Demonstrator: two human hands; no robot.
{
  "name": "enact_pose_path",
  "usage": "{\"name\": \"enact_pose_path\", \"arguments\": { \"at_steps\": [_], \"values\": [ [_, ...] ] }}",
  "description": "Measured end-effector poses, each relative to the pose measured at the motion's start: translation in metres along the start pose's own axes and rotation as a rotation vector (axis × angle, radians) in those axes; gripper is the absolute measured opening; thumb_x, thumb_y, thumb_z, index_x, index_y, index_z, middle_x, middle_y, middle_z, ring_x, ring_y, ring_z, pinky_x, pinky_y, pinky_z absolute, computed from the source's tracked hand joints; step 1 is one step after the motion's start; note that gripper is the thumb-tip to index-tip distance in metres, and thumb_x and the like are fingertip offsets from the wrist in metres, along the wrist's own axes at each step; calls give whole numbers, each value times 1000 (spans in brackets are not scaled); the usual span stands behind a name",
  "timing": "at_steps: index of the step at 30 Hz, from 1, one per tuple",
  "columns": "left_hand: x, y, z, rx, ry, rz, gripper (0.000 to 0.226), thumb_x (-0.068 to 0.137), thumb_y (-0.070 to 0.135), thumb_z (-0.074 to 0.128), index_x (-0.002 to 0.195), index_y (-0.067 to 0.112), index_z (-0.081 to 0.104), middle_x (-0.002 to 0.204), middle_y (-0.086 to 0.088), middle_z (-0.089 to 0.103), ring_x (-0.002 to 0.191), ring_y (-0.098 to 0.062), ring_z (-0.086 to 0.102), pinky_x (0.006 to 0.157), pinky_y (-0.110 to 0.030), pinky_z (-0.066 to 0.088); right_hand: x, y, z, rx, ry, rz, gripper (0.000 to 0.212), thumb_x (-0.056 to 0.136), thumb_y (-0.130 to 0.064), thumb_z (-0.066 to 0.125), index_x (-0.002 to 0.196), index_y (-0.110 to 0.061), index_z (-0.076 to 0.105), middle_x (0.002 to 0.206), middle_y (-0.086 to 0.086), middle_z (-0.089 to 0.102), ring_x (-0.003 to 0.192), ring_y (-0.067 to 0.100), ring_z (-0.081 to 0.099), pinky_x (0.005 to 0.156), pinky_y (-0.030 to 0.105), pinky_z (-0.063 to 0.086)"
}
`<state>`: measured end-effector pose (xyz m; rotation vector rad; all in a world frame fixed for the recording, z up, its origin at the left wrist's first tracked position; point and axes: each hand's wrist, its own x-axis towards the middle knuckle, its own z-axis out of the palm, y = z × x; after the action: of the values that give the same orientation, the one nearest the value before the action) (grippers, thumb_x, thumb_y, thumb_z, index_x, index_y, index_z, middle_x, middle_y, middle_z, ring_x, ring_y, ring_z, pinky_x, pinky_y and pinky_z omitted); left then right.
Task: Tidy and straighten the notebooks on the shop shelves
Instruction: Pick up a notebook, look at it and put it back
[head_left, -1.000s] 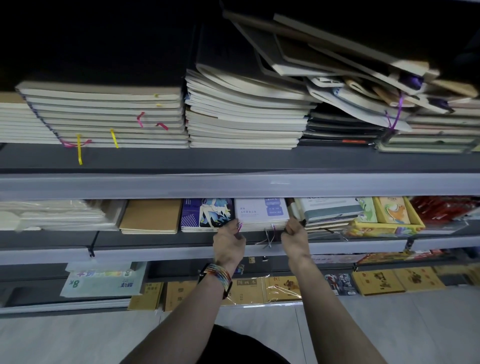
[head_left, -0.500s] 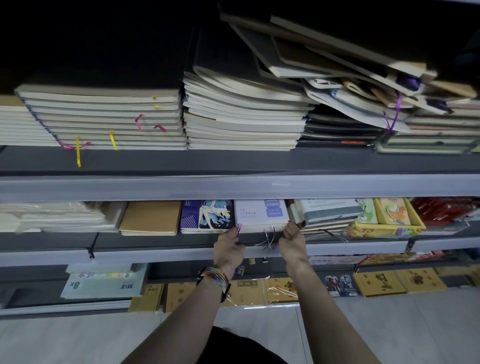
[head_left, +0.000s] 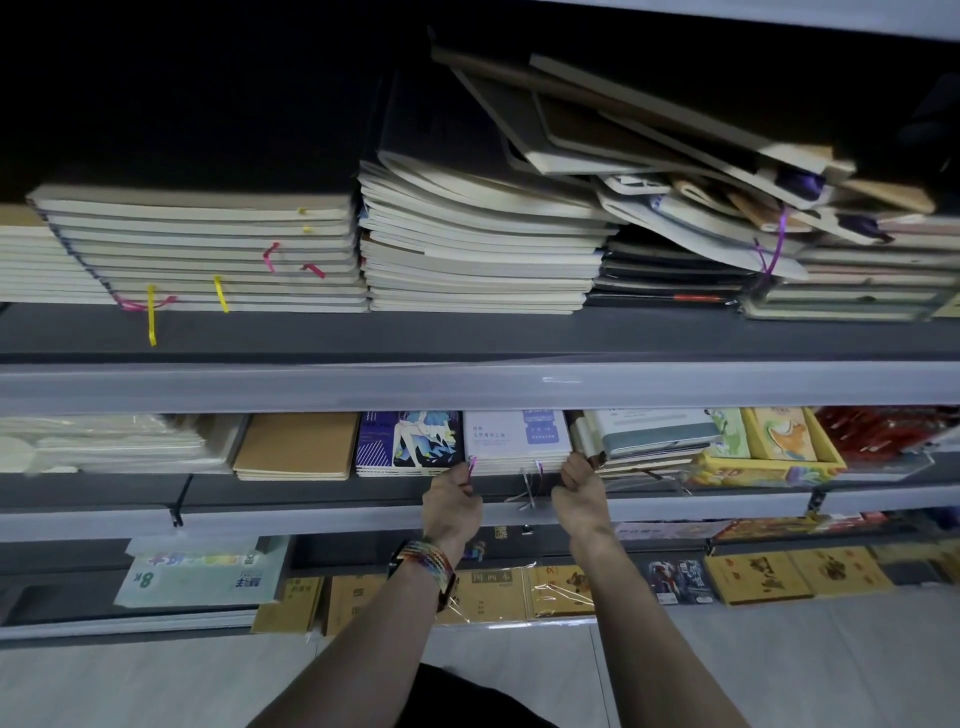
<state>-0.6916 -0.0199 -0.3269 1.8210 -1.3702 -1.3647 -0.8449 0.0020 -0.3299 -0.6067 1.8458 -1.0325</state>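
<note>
1. Gripping white stack (head_left: 517, 441) on mid shelf (head_left: 311, 514) w/ both hands: L hand (head_left: 452, 499) curling round front-left corner, R hand (head_left: 579, 491) curling round front-right corner. Both clamping narrow on the stack, neither spreading flat.
2. Taking hold at the two front corners, prob. for squaring edges and shifting the whole stack as one block, w/o covers fanning out.
3. Sitting tight betw. neighbours: touching purple stack (head_left: 408, 441) at left, crowding slumped pile (head_left: 649, 436) at right. R fingers wedging in where stack and pile meet, seemingly making room.
4. Dangling ribbons (head_left: 530, 488) off the front edge betw. the hands, and looking in need of tucking back.
5. Lying neat further left: brown stack (head_left: 296, 447), apparently needing no work.
6. Waiting above on top shelf (head_left: 467, 387): jumble (head_left: 649, 150) at right, leaning and sliding over flatter stacks. Judging that the biggest job left.
7. Risking, if pushing hard rightward, tipping the slumped pile further. Calling for a small, even nudge instead.
</note>
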Motion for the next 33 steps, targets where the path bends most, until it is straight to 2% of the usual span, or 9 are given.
{"name": "enact_pose_path", "arguments": {
  "at_steps": [4, 9, 12, 16, 20, 24, 27, 31, 33],
  "values": [
    [-2, 0, 0, -10, -17, 4, 54, 93, 0, 55, 139, 28, 54, 129, -1, 64, 103, -24, 66, 88, -40, 59, -4, 0, -1, 6, -6, -7, 56, 83, 27, 35, 84, -28, 40, 75, -16, 35, 69, 1, 33, 69, 13, 26],
    [-5, -1, -1, -45, -45, -9, 53, 91, -2, 56, 138, 24, 56, 110, 7, 65, 84, -6, 60, 59, -9, 49, -6, 4, 0, 48, -2, 18, 53, 84, 24, 37, 109, -22, 40, 84, -18, 33, 77, -1, 34, 78, 12, 29],
    [-9, -1, -3, -53, -32, 2, 48, 92, 0, 57, 133, 23, 59, 122, 3, 65, 87, -4, 60, 55, -2, 44, -12, 2, 0, 76, 4, 27, 54, 87, 20, 39, 113, -27, 44, 91, -18, 39, 85, -2, 39, 85, 13, 31],
    [-17, 0, -7, -109, -12, -13, 46, 93, 0, 59, 135, 17, 55, 117, 7, 59, 77, -1, 57, 61, -4, 48, -28, -5, -5, 155, 33, 22, 62, 93, 15, 43, 147, -16, 42, 132, -4, 51, 128, 12, 45, 116, 29, 28],
    [-30, 2, -7, -143, 26, -12, 48, 92, 4, 62, 137, 17, 54, 135, 0, 59, 114, -17, 60, 102, -27, 49, -42, -11, -17, 216, 19, 6, 60, 96, 12, 46, 151, -12, 37, 144, 0, 49, 127, 12, 47, 113, 23, 30],
    [-46, 7, -4, -149, 55, 46, 42, 95, 9, 61, 134, 24, 55, 127, 6, 60, 85, -4, 62, 62, -9, 51, -59, -17, -32, 253, 3, -30, 52, 98, 9, 46, 145, -14, 45, 129, 4, 56, 111, 9, 51, 102, 19, 35],
    [-59, 15, -2, -203, 80, 78, 42, 95, 13, 62, 135, 24, 53, 117, 10, 61, 88, -2, 61, 74, -21, 57, -71, -19, -42, 254, -1, -67, 45, 99, 5, 49, 137, -19, 53, 126, 0, 62, 118, 13, 56, 115, 32, 35],
    [-76, 23, -2, -244, 90, 105, 42, 95, 11, 63, 135, 20, 54, 113, 10, 63, 102, -11, 63, 80, -19, 56, -84, -23, -59, 249, 23, -118, 42, 99, 3, 50, 130, -25, 59, 119, -6, 66, 119, 14, 59, 115, 39, 39],
    [-84, 28, -3, -251, 94, 110, 42, 95, 12, 63, 134, 22, 54, 119, 6, 65, 105, -15, 65, 89, -35, 58, -92, -27, -67, 269, 17, -140, 45, 99, 5, 48, 133, -23, 59, 123, -3, 67, 117, 12, 61, 114, 39, 40]
  ]
}}
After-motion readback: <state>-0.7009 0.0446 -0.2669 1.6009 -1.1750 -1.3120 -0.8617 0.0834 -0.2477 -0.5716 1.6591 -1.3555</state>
